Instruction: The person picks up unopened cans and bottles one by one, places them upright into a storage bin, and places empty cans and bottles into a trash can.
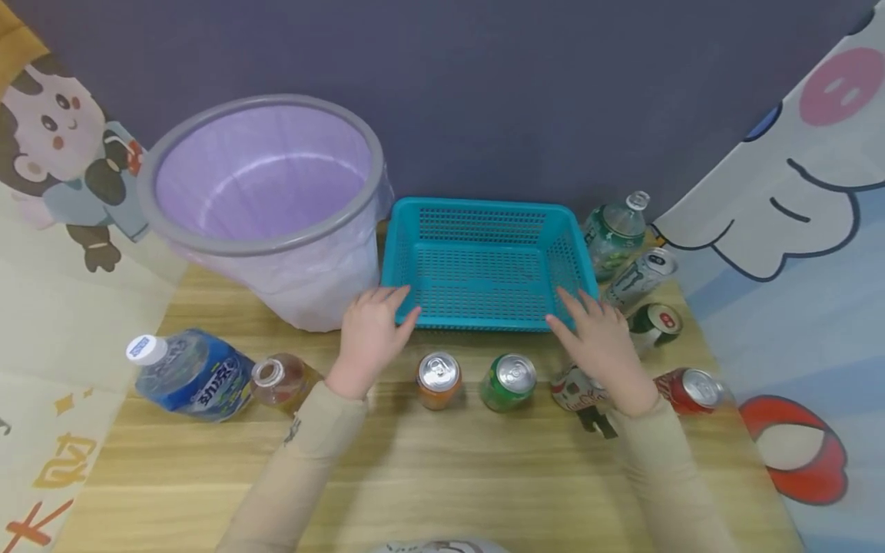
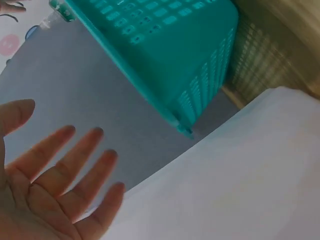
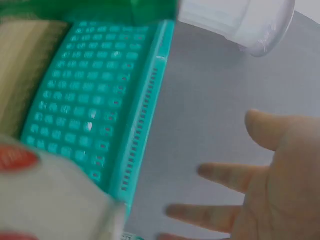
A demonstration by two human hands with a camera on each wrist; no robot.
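A turquoise plastic basket point(image 1: 477, 316) with nothing in it sits on the wooden table. My left hand point(image 1: 369, 330) is at its front left corner, and my right hand point(image 1: 604, 349) is at its front right corner. In the left wrist view, the left hand point(image 2: 65, 185) has its fingers spread and holds nothing. The right hand point(image 3: 280, 180) also shows extended fingers with nothing between them. Whether either hand touches the rim, I cannot tell. Between my forearms stand an orange can point(image 1: 439, 384) and a green can point(image 1: 508, 384). A white-and-red can point(image 1: 574, 388) is partly hidden by my right hand.
Left of the basket stands a lilac bin point(image 1: 311, 261) with a grey rim. A blue-labelled bottle point(image 1: 207, 376) and an uncapped bottle point(image 1: 283, 384) are at left. Along the right are a green-labelled bottle point(image 1: 611, 238), a silver can point(image 1: 639, 280), a dark can point(image 1: 653, 326) and a red can point(image 1: 691, 390).
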